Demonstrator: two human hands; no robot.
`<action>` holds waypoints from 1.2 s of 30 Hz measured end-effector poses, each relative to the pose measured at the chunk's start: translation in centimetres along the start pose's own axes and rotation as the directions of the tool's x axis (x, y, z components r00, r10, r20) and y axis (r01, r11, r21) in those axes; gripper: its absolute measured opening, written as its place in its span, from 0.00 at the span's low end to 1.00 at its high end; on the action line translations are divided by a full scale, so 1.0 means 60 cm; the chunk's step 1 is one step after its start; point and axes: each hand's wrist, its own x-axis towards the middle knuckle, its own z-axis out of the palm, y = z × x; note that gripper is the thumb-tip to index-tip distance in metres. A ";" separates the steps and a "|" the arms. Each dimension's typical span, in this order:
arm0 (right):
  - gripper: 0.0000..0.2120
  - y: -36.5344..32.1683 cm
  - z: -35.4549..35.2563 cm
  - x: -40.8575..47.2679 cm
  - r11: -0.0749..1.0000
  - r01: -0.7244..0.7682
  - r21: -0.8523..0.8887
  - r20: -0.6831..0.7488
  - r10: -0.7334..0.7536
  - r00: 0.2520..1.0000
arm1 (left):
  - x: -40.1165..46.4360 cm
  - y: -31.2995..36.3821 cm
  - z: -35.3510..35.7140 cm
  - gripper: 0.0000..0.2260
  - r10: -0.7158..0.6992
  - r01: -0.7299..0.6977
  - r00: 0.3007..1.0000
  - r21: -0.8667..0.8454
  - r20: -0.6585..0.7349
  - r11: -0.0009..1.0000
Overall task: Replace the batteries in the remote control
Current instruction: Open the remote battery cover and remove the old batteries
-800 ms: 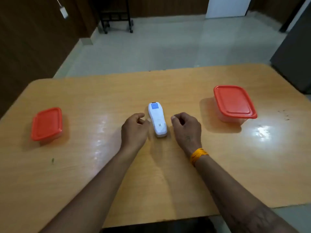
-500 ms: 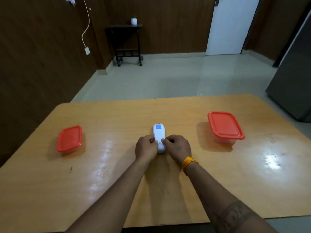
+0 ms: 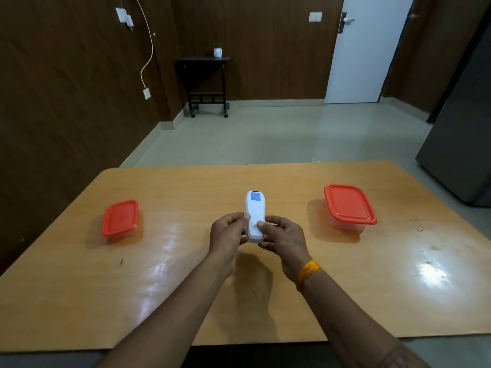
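A white remote control with a blue label near its far end is held over the middle of the wooden table, back side up. My left hand grips its near end from the left, fingers curled round the edge. My right hand grips it from the right, thumb lying on the back of the remote. The near tip of the remote is hidden between the two hands. No batteries are in sight.
A small box with an orange lid sits on the table's left. A larger clear box with an orange lid sits on the right. A grey cabinet stands off the table's far right corner.
Both hands went from resting beside the remote to closing on it and lifting its near end off the table. The head camera tilted up, showing more of the room.
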 end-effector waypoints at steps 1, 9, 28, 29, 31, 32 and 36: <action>0.20 -0.007 -0.002 -0.011 1.000 -0.012 0.017 0.026 0.012 1.000 | -0.009 0.007 -0.006 0.10 -0.019 0.020 1.000 -0.018 0.021 1.000; 0.13 -0.015 -0.004 -0.082 0.997 -0.025 -0.078 0.108 0.033 0.994 | -0.070 0.020 -0.031 0.12 -0.069 0.057 0.992 0.109 0.110 0.992; 0.16 0.037 0.021 -0.059 0.980 0.121 -0.160 0.060 -0.113 0.992 | -0.061 -0.032 -0.045 0.08 -0.007 0.000 0.997 0.084 0.081 0.996; 0.15 0.035 0.022 -0.058 0.979 0.128 -0.157 0.069 -0.118 0.991 | -0.058 -0.033 -0.046 0.07 -0.003 -0.003 0.997 0.078 0.077 0.997; 0.15 0.034 0.021 -0.057 0.979 0.142 -0.149 0.087 -0.130 0.988 | -0.058 -0.034 -0.047 0.06 0.003 -0.008 0.997 0.072 0.072 0.997; 0.14 0.035 0.019 -0.056 0.978 0.147 -0.146 0.096 -0.133 0.986 | -0.059 -0.034 -0.047 0.06 0.003 -0.007 0.997 0.067 0.072 0.998; 0.11 0.036 0.014 -0.060 0.978 0.159 -0.137 0.134 -0.141 0.981 | -0.064 -0.037 -0.050 0.10 -0.008 0.002 0.996 0.061 0.092 0.998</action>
